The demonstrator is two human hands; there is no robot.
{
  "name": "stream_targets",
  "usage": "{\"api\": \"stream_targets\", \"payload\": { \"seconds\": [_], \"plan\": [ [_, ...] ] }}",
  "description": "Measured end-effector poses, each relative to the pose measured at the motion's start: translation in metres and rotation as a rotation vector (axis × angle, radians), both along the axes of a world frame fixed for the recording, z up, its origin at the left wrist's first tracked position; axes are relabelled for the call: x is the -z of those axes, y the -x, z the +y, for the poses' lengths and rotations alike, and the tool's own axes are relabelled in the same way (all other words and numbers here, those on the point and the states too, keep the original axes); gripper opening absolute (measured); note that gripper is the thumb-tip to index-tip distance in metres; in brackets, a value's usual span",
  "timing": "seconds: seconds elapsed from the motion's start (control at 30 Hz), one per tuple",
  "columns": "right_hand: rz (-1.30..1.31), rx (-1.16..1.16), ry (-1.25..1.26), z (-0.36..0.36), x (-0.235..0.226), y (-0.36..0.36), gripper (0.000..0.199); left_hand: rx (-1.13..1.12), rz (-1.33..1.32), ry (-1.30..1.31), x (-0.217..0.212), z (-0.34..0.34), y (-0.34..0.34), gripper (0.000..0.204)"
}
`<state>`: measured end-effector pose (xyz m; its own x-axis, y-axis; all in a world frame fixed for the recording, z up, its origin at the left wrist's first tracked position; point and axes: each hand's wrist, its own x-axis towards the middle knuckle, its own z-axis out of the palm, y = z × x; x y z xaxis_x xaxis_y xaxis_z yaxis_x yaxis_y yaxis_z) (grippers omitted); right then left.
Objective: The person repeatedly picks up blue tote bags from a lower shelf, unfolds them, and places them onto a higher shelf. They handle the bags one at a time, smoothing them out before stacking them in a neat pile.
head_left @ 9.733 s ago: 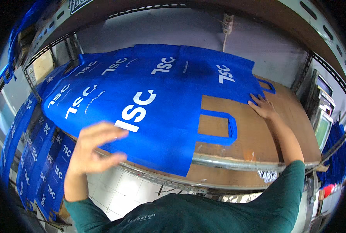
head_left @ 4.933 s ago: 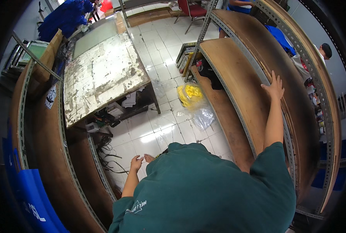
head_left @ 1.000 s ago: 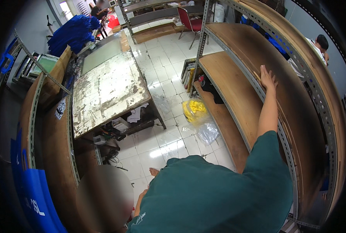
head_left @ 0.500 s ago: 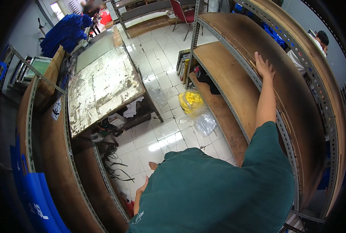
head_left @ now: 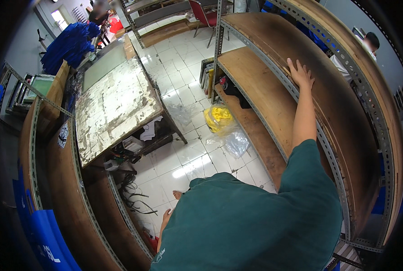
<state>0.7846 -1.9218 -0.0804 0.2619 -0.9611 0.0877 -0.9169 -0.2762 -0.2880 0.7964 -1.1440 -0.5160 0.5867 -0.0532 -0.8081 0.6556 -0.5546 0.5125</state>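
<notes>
Brown plywood forms the curved board of the upper shelf (head_left: 346, 86), carried on a grey perforated metal frame (head_left: 328, 149), and the right hand (head_left: 301, 74) is laid flat on it, fingers spread and palm down, nothing being grasped. The arm is stretched out from a dark green sleeve (head_left: 310, 180), as though the body is being steadied against the rack. A lower plywood shelf (head_left: 255, 90) is seen just beneath, with a dark bundle (head_left: 237, 95) lying on it.

The left hand (head_left: 166, 217) is carried low at the person's side, close to the green shirt and above the white tiled floor (head_left: 183, 153). It is small in the view and partly hidden, so whether it is relaxed or closed cannot be told; nothing is seen held in it.

On the floor beside the rack, a yellow bundle in clear plastic wrap (head_left: 219, 119) is left against the shelf foot, probably set down out of the walkway. A long worktable with a worn, flaking white top (head_left: 113, 108) is placed across the aisle. Blue fabric bags (head_left: 43, 239) are hung at the lower left, and a heap of blue fabric (head_left: 70, 43) is piled at the table's far end, near another person. A red chair (head_left: 203, 11) is stood farther back.
</notes>
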Motion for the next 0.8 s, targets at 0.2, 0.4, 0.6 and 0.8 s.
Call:
{"api": "stream_targets", "payload": {
  "seconds": [0.2,0.4,0.6,0.8],
  "plan": [
    [-0.436,0.067,0.111,-0.024,0.013,0.012,0.088,0.178,-0.043,-0.086,-0.008,0.01,-0.011,0.075],
    [-1.01,0.102,0.167,-0.038,0.016,0.026,0.091,0.18,-0.069,-0.041,-0.019,0.02,-0.013,0.076],
    [-1.907,0.147,-0.38,-0.051,0.002,0.064,0.097,0.114,-0.135,0.063,-0.035,0.02,-0.017,0.077],
    [-2.549,0.41,-0.669,-0.05,-0.017,0.118,0.083,0.191,-0.066,-0.124,-0.011,0.021,-0.029,0.076]
  ]
}}
